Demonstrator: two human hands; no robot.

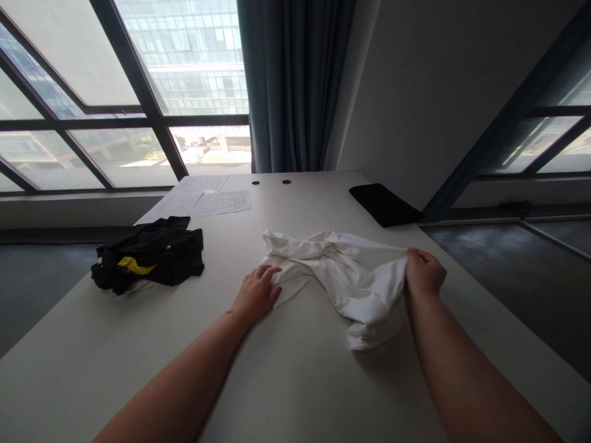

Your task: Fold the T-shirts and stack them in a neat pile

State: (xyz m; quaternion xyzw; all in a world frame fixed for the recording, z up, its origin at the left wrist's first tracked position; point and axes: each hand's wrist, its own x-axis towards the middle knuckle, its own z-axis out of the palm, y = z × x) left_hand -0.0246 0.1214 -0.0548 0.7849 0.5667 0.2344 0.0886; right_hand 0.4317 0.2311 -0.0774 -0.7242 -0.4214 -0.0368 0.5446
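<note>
Head cam: white cloth runs crosswise, right hand pinching one end; can't tell if my left hand grips.

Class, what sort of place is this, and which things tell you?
Probably an office or workroom: a big white table with cable-type holes, printed papers, and large windows facing another building.

On desk, left: rumpled black garment with yellow patch. Far left: paper sheets. Far right: flat black item.
</note>
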